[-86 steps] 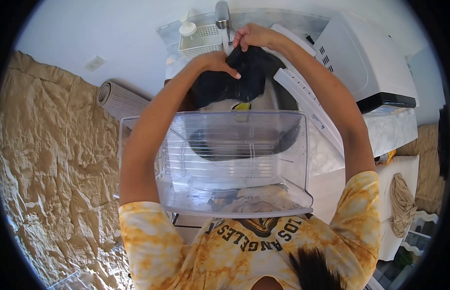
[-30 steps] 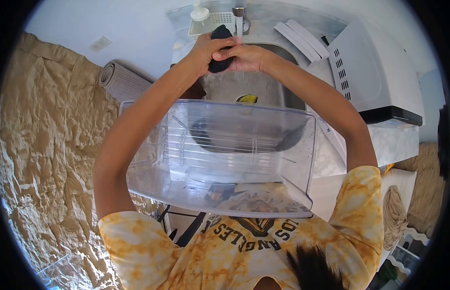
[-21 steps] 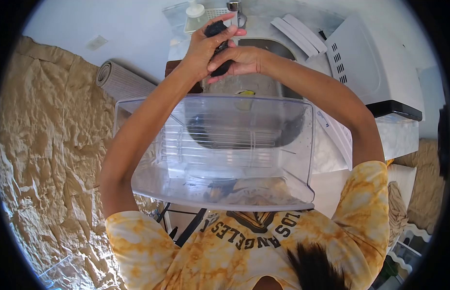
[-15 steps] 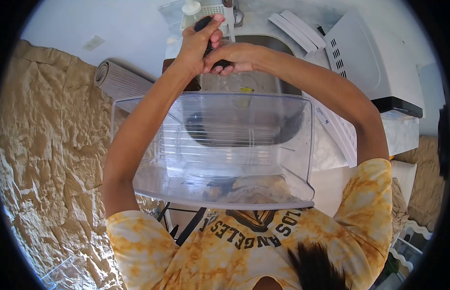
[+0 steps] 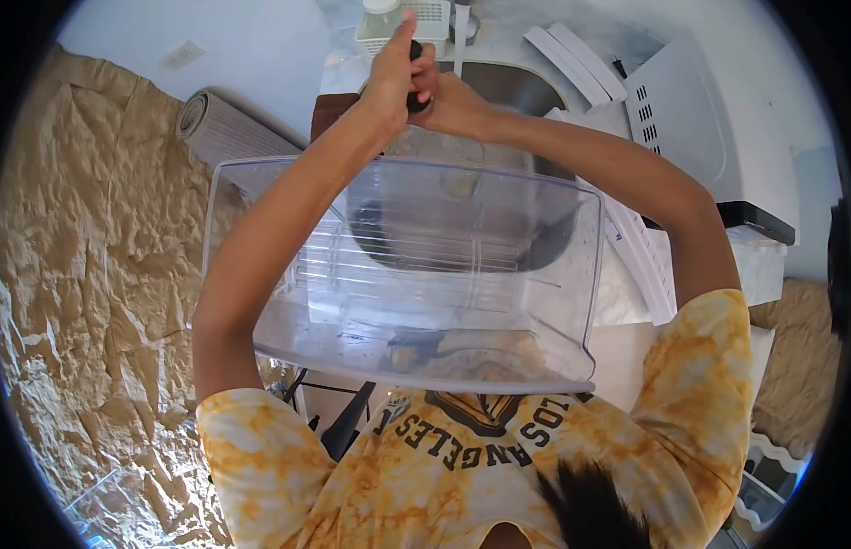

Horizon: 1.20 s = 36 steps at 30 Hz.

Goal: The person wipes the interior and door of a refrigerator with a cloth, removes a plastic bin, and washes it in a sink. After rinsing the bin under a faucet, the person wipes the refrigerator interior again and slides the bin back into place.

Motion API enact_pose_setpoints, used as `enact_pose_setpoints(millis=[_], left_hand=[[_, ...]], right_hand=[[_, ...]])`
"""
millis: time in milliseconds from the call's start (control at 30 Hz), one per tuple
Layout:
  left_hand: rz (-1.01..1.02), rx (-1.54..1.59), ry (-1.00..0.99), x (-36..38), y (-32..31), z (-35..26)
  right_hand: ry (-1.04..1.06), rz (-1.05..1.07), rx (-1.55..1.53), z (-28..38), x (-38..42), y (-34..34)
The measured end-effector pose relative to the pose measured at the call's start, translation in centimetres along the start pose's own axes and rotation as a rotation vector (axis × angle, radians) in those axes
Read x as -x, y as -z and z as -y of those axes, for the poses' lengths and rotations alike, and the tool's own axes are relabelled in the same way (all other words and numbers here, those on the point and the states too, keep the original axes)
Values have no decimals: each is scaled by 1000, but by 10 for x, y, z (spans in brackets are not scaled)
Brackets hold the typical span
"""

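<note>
Over the far left part of the sink (image 5: pixel 512 82), my left hand (image 5: pixel 395 84) is wrapped round a black object (image 5: pixel 416 73). Close against it, my right hand (image 5: pixel 450 105) is at the lower end of the same object; its fingers are mostly hidden. Beside the hands, water runs from the faucet (image 5: pixel 460 27). A large clear plastic bin (image 5: pixel 398 368) lies across the near part of the sink, beneath my forearms and against my shirt.
White plastic panels (image 5: pixel 576 64) and a white appliance (image 5: pixel 691 119) are on the right. At the left are a rolled mat (image 5: pixel 229 133) and crumpled brown paper (image 5: pixel 105 247). A white basket (image 5: pixel 430 23) stands behind the hands.
Both hands have shifted slightly right with the black object, which now shows less. The bin is tilted a little differently, and the yellow-green piece in the sink no longer shows.
</note>
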<state>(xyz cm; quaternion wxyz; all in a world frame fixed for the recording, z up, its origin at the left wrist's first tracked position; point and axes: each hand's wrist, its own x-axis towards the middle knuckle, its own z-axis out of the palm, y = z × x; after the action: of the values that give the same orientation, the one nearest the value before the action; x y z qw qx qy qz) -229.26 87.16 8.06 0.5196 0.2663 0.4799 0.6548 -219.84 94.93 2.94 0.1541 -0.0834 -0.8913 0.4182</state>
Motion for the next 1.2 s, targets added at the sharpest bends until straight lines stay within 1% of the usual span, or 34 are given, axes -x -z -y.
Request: enact_pose_setpoints(millis=[33,67,100,167,200,267,300,333,400,433,467,500,533,633,700,733,767,833,900,933,1033,1067,1100,1133,1167,1200], left_hand=[[26,7,13,-2,2,3],[47,16,24,-4,5,5],[-32,-36,20,-4,3,4],[-180,-146,11,-11,-2,0],[-243,-100,-75,-17,6,2],[-1,26,-148,-38,56,-17],[6,-12,-175,-41,61,-23],[11,-49,-202,-40,61,-32],[-215,-314,-231,-43,44,-45],[-175,-559,-227,-35,36,-55],[-130,-805,-221,-24,30,-63],[-81,-1051,-212,-11,20,-73],[-103,-1231,-201,1,9,-82],[-27,-1174,-202,14,3,-92],[-100,-836,-180,13,7,-92],[-136,-668,-169,14,8,-92],[-135,-639,-189,17,11,-93],[-131,-579,-227,23,14,-96],[-214,-683,-309,39,-4,-98],[-249,-734,-352,44,-13,-98],[-134,-1078,-301,44,-6,-103],[-170,-1192,-311,46,-4,-103],[-145,-1178,-376,51,-8,-108],[-156,-1149,-390,61,-18,-117],[-129,-1068,-410,67,-17,-124],[-95,-1035,-407,77,-21,-134]], right_hand=[[91,-28,108,-4,0,1],[118,-9,146,-8,-1,3],[145,11,179,-10,-3,2],[203,18,34,-30,-19,-1],[230,20,-35,-40,-28,3],[-198,212,-114,-55,-32,18],[-412,303,-150,-63,-35,28],[-614,362,-387,-77,-40,33],[-706,341,-656,-102,-50,40],[-754,325,-791,-100,-49,42],[-763,353,-780,-98,-49,48],[-773,380,-770,-80,-49,58],[-785,405,-761,-66,-48,69],[-470,526,-332,-53,-57,92],[-165,660,49,-42,-68,131],[-121,596,229,-44,-65,133],[-89,532,409,-45,-61,135],[-257,145,729,-76,-34,96],[-35,212,615,-137,-6,62],[71,240,559,-154,5,58],[141,290,285,-146,5,68],[51,526,555,-143,-15,84],[-57,620,555,-111,-21,102],[-171,639,406,-63,-14,114],[-252,606,186,-18,-3,126],[-272,535,-8,12,9,134]])
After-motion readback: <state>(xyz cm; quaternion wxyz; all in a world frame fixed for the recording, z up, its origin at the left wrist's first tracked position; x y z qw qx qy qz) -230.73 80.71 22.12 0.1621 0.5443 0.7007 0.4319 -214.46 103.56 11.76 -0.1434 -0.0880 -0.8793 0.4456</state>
